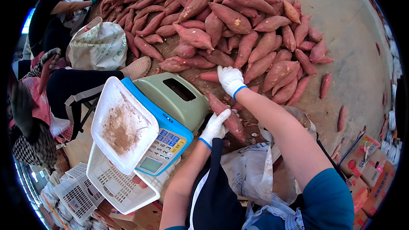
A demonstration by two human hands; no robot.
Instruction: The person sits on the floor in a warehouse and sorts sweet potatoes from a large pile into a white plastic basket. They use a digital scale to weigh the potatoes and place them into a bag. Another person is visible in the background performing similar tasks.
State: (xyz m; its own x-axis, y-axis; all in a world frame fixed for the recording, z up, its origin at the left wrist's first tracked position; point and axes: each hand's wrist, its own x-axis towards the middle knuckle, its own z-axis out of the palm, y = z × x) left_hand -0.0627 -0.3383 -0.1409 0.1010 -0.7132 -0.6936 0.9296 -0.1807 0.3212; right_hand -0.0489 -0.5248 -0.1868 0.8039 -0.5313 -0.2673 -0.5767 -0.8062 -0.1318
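Note:
My left hand [215, 128], in a white glove with a blue cuff, grips a long reddish sweet potato [231, 123] from its left side, the thumb lying along it. Farther off, at the near edge of the heap, my right hand [230, 80] in a matching glove closes on the end of a smaller sweet potato [208, 76]. Its fingertips are partly hidden. A large heap of sweet potatoes [230, 19] spreads beyond both hands. Below them, a whitish woven sack [245, 166] lies against my legs.
Left of my hands stand a green plastic stool [187, 113] and a blue scale [168, 138] with a dirt-covered white tray [145, 123]. A white basket [96, 172] sits below it. Other people [47, 30] work at left beside a full sack [100, 47]. Cardboard boxes [370, 166] lie at right.

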